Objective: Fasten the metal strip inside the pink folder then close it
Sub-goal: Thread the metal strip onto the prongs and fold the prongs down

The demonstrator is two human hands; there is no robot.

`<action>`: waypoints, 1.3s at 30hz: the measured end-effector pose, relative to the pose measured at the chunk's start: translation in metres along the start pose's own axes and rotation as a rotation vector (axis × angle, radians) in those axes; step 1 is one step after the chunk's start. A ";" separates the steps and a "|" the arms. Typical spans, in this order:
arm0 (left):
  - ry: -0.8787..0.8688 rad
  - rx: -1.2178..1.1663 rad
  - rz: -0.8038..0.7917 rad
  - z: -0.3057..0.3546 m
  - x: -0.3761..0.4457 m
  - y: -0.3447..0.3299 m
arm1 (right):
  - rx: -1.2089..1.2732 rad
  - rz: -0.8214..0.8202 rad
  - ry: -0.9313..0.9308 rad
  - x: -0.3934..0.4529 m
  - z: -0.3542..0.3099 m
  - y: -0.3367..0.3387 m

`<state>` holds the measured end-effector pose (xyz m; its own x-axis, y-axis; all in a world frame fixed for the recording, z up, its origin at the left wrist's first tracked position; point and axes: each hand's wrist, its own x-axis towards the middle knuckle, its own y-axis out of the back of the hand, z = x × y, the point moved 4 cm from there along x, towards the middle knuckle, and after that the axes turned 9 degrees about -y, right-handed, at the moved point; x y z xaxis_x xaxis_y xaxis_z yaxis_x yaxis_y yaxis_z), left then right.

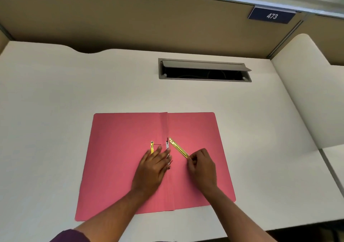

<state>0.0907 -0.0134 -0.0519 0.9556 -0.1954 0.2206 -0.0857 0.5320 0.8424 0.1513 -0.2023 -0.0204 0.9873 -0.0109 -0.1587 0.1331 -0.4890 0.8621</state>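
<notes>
The pink folder [119,130] lies open and flat on the white desk. A gold metal strip [178,147] slants across the right leaf from the spine, and my right hand [202,164] pinches its lower end. My left hand [152,167] lies flat with fingers spread on the left leaf beside the spine, next to an upright thin prong [167,144]. A second short gold piece [152,146] rests on the left leaf, partly hidden under my left fingers.
An open cable hatch [204,70] is set into the desk [55,92] behind the folder. A beige partition wall [130,18] with a "473" sign [271,15] bounds the back. A second desk section [307,92] adjoins on the right.
</notes>
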 end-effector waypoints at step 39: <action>0.438 -0.343 0.218 0.031 -0.020 0.012 | 0.770 -0.146 -0.483 -0.036 0.028 -0.008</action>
<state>0.0624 -0.0286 -0.0314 0.9598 0.2674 0.0858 -0.2666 0.7718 0.5773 0.1119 -0.2227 -0.0347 0.7988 -0.1813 -0.5737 -0.0117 -0.9580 0.2864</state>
